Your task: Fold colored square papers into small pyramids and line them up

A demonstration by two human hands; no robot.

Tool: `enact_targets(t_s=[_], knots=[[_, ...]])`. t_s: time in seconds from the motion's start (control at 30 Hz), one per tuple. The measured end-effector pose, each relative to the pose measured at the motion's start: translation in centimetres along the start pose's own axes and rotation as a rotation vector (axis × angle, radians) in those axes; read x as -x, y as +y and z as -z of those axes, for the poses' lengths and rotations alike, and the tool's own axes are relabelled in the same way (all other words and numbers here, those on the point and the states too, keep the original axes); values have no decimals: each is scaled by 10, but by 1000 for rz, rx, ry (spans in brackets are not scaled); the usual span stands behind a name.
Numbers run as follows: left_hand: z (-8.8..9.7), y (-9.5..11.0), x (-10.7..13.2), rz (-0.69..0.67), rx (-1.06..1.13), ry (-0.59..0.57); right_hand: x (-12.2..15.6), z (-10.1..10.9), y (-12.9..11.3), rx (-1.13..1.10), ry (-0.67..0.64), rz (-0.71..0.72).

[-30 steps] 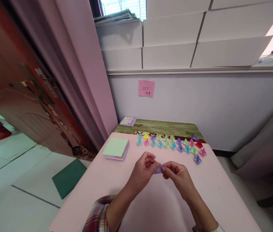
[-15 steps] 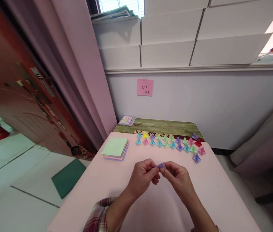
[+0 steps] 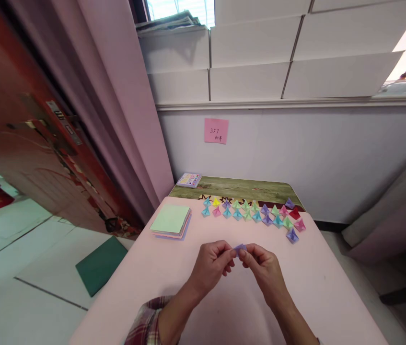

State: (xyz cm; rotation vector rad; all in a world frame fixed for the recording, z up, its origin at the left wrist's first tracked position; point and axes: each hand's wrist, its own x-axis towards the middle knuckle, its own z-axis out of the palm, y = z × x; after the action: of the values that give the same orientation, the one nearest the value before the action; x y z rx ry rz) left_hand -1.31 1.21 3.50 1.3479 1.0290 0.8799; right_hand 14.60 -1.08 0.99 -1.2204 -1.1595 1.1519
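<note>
A small folded purple paper (image 3: 239, 248) is pinched between my two hands above the pink tabletop. My left hand (image 3: 213, 261) grips its left side with thumb and forefinger. On its right side, the thumb and fingers of my right hand (image 3: 261, 263) are closed on it, covering part of the fold. Beyond my hands stand several folded paper boats in rows, among them a purple boat (image 3: 292, 235), a red boat (image 3: 294, 212) and a yellow boat (image 3: 216, 202). To the left lies a stack of square coloured paper (image 3: 170, 219), light green on top.
The pink-covered table (image 3: 145, 287) stands against the wall, with a wood-patterned strip (image 3: 246, 184) at its back. A small booklet (image 3: 189, 179) lies on that strip. A pink note (image 3: 216, 131) is on the wall. On the floor at left lies a green board (image 3: 102, 265).
My hands have dropped slightly and the purple paper has turned a little, showing more of its face. The boats and the paper stack stay where they were.
</note>
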Motion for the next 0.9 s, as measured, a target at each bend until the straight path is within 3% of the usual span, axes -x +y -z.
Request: enact_targets(t_s=[0.13,0.23,0.37,0.6,0.73,0.9], knots=[[3,1,1,21,-65,-18,-1,2,2,1,-14,2],[-1,-3,0,22,11,-23,-2,5,5,64,43,43],[-7,-9,-4,18,103,-33,-1,3,6,-11,69,42],[-4,-2,-4,9,-58,-35,2,-3,9,-69,13,1],[-7,-4,-4,32,-14,-29,1,0,7,-8,27,31],[-12,-5,-3,36,24,-106,2,-2,0,-139,66,11]])
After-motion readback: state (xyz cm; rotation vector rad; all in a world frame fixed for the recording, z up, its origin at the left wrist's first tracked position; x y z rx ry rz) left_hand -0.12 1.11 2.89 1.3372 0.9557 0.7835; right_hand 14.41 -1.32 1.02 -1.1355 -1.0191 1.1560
